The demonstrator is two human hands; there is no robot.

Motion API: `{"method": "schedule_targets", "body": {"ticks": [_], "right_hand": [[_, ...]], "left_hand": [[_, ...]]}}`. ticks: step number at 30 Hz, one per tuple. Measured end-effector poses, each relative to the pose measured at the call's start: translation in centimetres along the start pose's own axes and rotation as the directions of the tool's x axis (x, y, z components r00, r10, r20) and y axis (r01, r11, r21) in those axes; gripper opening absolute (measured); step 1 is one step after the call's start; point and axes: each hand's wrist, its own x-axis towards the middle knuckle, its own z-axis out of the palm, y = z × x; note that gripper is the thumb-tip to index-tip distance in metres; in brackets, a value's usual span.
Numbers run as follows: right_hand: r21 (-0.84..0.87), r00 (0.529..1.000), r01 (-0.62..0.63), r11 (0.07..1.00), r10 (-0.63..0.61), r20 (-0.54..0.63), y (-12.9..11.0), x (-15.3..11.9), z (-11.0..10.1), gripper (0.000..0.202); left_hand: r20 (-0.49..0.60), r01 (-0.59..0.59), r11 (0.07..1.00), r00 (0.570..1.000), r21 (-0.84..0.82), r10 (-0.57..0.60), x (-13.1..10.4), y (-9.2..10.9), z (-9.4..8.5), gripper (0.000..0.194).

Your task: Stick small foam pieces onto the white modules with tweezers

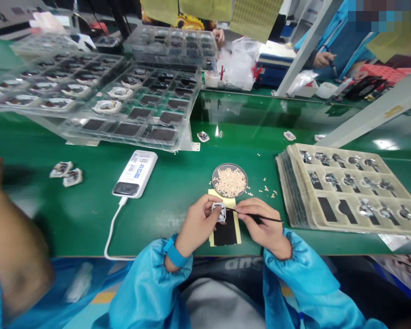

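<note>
The left hand [199,223] is gripping a small white plastic housing with dark internal parts [219,212] between thumb and fingers, positioning it above a black rectangular pad [225,234] on a yellow sheet [211,238]. The right hand [263,224] is pinching a slim black tool [265,216], pointing its tip at the housing's right side; tip contact is not discernible. Directly beyond the hands, a round grey dish [230,165] is holding small beige pieces [229,182]. A beige plastic compartment tray [287,192] is standing to the right.
</note>
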Motion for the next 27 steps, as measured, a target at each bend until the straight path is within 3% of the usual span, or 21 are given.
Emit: {"method": "schedule_targets", "body": {"ticks": [17,27], "right_hand": [[0.013,1.0,0.013,1.0,-0.013,-0.006,-0.02,0.03,0.17,0.029],[0.035,0.985,-0.169,0.985,0.17,-0.019,0.55,-0.28,0.3,0.017]], "left_hand": [[0.007,-0.024,0.999,1.0,-0.027,0.024,-0.18,-0.05,-0.01,0.025],[0.01,-0.068,0.996,0.998,-0.057,0.069,-0.24,-0.24,-0.16,0.035]]}}
